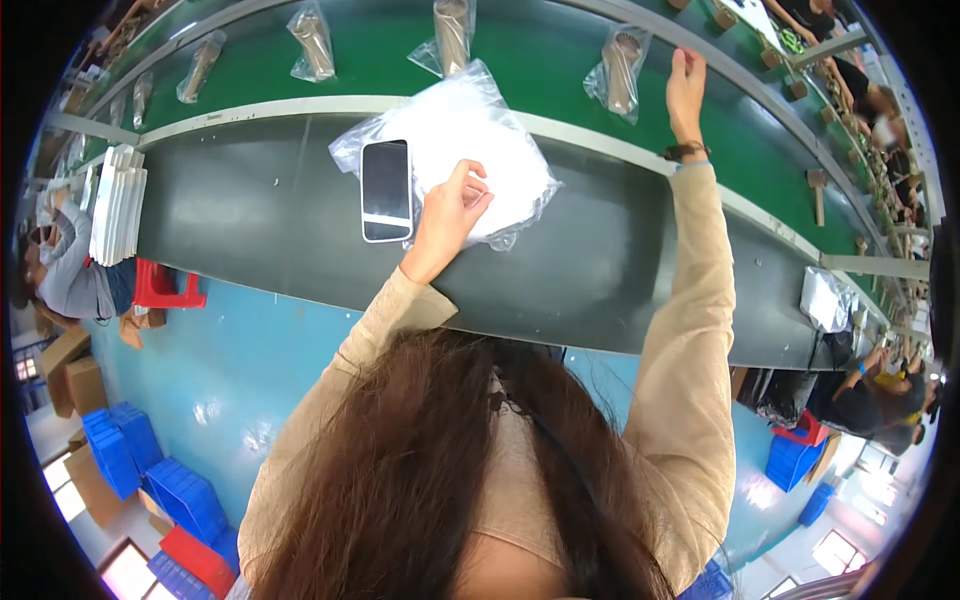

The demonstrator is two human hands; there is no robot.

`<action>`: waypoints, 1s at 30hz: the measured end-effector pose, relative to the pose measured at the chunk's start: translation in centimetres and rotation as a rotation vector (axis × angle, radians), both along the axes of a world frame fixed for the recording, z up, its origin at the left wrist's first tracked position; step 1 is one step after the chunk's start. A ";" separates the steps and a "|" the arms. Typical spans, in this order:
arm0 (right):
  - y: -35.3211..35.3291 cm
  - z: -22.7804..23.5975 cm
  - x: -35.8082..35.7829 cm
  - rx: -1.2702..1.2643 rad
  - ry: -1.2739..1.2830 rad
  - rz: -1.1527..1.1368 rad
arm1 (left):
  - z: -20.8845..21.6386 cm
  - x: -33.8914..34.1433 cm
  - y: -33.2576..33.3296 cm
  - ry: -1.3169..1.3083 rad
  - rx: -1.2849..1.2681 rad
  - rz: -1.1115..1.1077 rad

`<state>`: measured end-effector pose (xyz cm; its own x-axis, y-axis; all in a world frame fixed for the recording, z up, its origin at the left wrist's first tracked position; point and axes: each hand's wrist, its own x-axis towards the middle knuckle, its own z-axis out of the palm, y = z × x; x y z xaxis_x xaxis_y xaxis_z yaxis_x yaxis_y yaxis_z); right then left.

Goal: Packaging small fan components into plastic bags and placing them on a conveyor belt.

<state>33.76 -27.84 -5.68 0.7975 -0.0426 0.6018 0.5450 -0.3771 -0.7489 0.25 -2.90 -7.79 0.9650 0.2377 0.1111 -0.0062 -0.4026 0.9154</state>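
My left hand [452,218] is over a stack of clear and white plastic bags [510,150] on the dark worktable, its fingers curled in toward the thumb. Whether a bag edge is pinched there is too small to make out. A phone [386,190] with a dark screen and pale edge lies on the left part of the stack. My right hand [687,95] reaches out over the green conveyor belt, fingers stretched and nothing visible in them. Just left of it lies a brown long-handled item in a clear bag [620,75], apart from the fingers.
More bagged brown items [313,45] lie along the belt, and an unbagged mallet-shaped one [818,195] is at right. White folded strips [118,205] stand at the table's left end. A red stool [165,285] and blue crates [185,495] are on the floor. Other people work at both sides.
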 end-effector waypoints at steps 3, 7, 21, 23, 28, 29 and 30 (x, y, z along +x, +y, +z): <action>-3.1 1.5 -5.7 -0.058 0.141 0.107 | 0.7 -0.1 0.4 0.014 0.037 -0.020; -8.6 2.1 -11.1 -0.014 0.323 0.121 | -0.5 -0.2 1.1 -0.081 0.084 -0.155; -9.2 -1.2 -24.3 -0.008 0.505 0.330 | 1.6 -1.6 -0.8 -0.090 0.273 -0.131; -8.6 -1.4 -24.7 -0.039 0.505 0.370 | 1.9 -1.8 -1.0 -0.061 0.320 -0.153; -8.2 -0.9 -25.0 -0.049 0.547 0.419 | 1.9 -2.0 -1.3 -0.084 0.350 -0.118; -8.7 -0.7 -25.0 -0.068 0.558 0.443 | 1.9 -2.0 -1.4 -0.083 0.345 -0.115; -9.1 -0.3 -24.9 -0.089 0.567 0.466 | 2.2 -1.9 -1.5 -0.074 0.329 -0.138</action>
<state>8.88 -36.93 -5.94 0.9107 0.4058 0.0772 0.2015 -0.2734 -0.9405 -1.69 -4.37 -5.59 0.9719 0.0460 0.2309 -0.1425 -0.6660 0.7323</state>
